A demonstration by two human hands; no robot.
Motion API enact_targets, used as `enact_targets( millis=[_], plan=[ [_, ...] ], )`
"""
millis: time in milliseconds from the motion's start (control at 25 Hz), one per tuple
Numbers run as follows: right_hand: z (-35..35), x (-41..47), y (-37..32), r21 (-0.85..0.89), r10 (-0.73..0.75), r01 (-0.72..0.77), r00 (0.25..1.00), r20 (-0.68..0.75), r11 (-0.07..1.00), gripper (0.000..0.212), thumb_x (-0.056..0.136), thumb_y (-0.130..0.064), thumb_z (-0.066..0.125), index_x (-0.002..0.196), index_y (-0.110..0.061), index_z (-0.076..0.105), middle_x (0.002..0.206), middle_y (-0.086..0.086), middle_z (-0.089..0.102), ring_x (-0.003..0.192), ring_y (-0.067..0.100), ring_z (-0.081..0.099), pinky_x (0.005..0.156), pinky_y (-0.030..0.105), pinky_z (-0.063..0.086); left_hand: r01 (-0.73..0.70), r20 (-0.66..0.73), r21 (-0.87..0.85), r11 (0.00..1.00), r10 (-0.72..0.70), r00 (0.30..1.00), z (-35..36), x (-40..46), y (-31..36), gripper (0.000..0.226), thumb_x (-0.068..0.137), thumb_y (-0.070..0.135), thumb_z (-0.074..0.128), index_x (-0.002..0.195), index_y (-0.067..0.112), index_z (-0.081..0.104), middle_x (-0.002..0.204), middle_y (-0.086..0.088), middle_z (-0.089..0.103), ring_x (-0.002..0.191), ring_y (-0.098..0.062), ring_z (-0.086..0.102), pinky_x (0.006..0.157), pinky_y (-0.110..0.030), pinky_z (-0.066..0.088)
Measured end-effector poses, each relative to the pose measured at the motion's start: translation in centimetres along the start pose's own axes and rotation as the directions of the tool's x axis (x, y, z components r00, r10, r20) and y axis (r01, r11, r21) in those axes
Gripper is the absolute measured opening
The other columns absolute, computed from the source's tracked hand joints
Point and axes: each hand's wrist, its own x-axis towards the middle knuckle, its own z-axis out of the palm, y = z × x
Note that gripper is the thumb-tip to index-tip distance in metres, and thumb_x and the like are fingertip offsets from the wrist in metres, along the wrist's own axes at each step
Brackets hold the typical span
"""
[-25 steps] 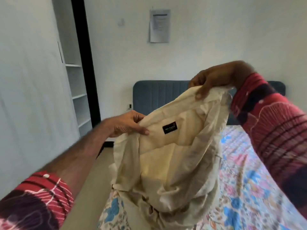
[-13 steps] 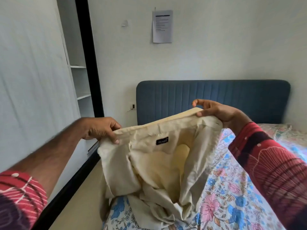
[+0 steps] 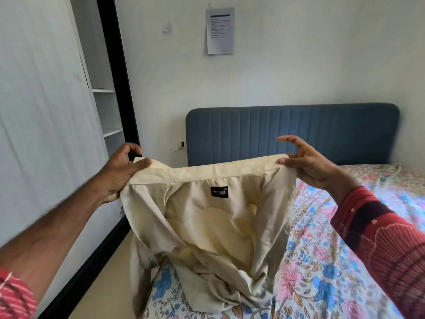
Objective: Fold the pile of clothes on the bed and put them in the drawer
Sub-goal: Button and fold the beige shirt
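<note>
Cream shirt (image 3: 207,226) held up by its collar, stretched between both hands. Left hand (image 3: 119,173) grips one collar end, thumb on top. Right hand (image 3: 308,164) pinches the other end, upper fingers lifted free. Below the grips the body hangs bunched, hem pooling on the floral bed (image 3: 333,261). Risk: the lighter right pinch may slip, so the collar drops; tangled sleeves could fold in crooked.

Cream shirt (image 3: 213,217) held up by its collar over the bed (image 3: 345,261).
Left hand (image 3: 119,173) and right hand (image 3: 308,164) pinch the collar ends; tail rests near the bed's left edge.
</note>
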Motion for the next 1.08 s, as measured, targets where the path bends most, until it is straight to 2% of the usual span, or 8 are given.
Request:
enact_targets(
  millis=[200,360,520,680,760,840,960,1080],
  plan=[
    [0.0,0.4,-0.1,-0.103,0.043,-0.044,0.999,-0.015,0.994,0.062,0.075,-0.007,0.079,0.134,0.001,0.062,0.108,0.014,0.075,0.092,0.018,0.073,0.080,0.025,0.061,0.057,0.256,0.120,0.991,-0.086,0.963,-1.0,-0.9,0.8,0.079,0.028,0.038,0.105,0.094,0.007,0.075,0.093,-0.015,0.071,0.080,-0.018,0.069,0.067,-0.023,0.059],
    [-0.5,0.7,-0.8,-0.367,0.068,-0.105,0.991,-0.113,0.924,0.076,0.049,-0.028,0.100,0.117,-0.004,0.073,0.107,0.020,0.076,0.092,0.023,0.074,0.078,0.027,0.062,0.087,0.270,0.187,0.978,-0.137,0.953,-1.7,-1.6,1.2,0.063,0.061,0.001,0.094,0.118,0.013,0.070,0.104,-0.017,0.072,0.090,-0.024,0.069,0.076,-0.030,0.060],
    [0.5,1.1,-1.3,-0.521,0.008,-0.098,0.985,-0.172,0.848,0.023,0.080,-0.001,0.081,0.102,-0.003,0.076,0.098,0.024,0.076,0.086,0.028,0.072,0.078,0.034,0.064,-0.028,0.252,0.206,0.978,-0.025,0.967,-1.6,-1.6,0.8,0.039,0.082,-0.010,0.074,0.113,0.013,0.065,0.103,-0.021,0.073,0.087,-0.024,0.069,0.073,-0.027,0.059],
    [1.9,1.0,-2.7,-0.445,0.027,-0.117,0.979,-0.203,0.888,0.009,0.088,-0.008,0.077,0.094,-0.003,0.074,0.084,0.013,0.072,0.075,0.021,0.068,0.073,0.036,0.060,-0.139,0.032,0.536,0.832,0.145,0.989,-2.0,-0.9,0.3,0.009,0.089,0.006,0.076,0.090,0.015,0.079,0.086,-0.008,0.076,0.088,-0.028,0.070,0.079,-0.036,0.055],
    [3.2,1.9,-4.1,-0.478,-0.024,-0.087,0.975,-0.220,0.874,0.007,0.093,-0.013,0.074,0.090,-0.008,0.072,0.076,0.006,0.067,0.065,0.012,0.063,0.061,0.028,0.057,-0.146,-0.152,0.673,0.725,0.330,0.932,-1.0,-0.3,0.9,0.008,0.096,0.016,0.069,0.094,0.011,0.075,0.083,-0.005,0.072,0.083,-0.032,0.066,0.080,-0.041,0.053],
    [4.9,4.6,-7.1,-0.563,-0.229,0.017,0.924,-0.308,0.826,0.014,0.095,-0.015,0.071,0.081,-0.012,0.070,0.066,0.000,0.057,0.052,0.004,0.051,0.049,0.024,0.045,-0.148,-0.339,0.640,0.754,0.450,0.826,0.8,0.7,2.7,0.013,0.101,0.019,0.060,0.094,0.011,0.067,0.088,-0.008,0.067,0.083,-0.030,0.060,0.078,-0.037,0.047],
    [7.3,9.2,-15.4,-0.529,-0.493,0.223,0.745,-0.449,0.819,0.018,0.086,-0.022,0.073,0.068,-0.021,0.069,0.066,-0.005,0.059,0.060,0.007,0.052,0.056,0.028,0.044,-0.229,-0.577,0.451,0.862,0.478,0.663,2.1,3.6,8.4,0.019,0.099,0.025,0.061,0.092,0.008,0.066,0.093,-0.014,0.068,0.087,-0.028,0.061,0.078,-0.038,0.048],
    [7.0,10.3,-22.3,-0.626,-0.615,0.308,0.702,-0.358,0.716,0.014,0.082,-0.021,0.075,0.072,-0.029,0.069,0.073,-0.010,0.064,0.067,0.008,0.057,0.058,0.024,0.046,-0.297,-0.586,0.439,0.848,0.521,0.621,-0.3,6.0,14.2,0.035,0.089,0.036,0.070,0.085,0.001,0.070,0.077,-0.013,0.065,0.074,-0.019,0.057,0.071,-0.036,0.048]
  ],
)
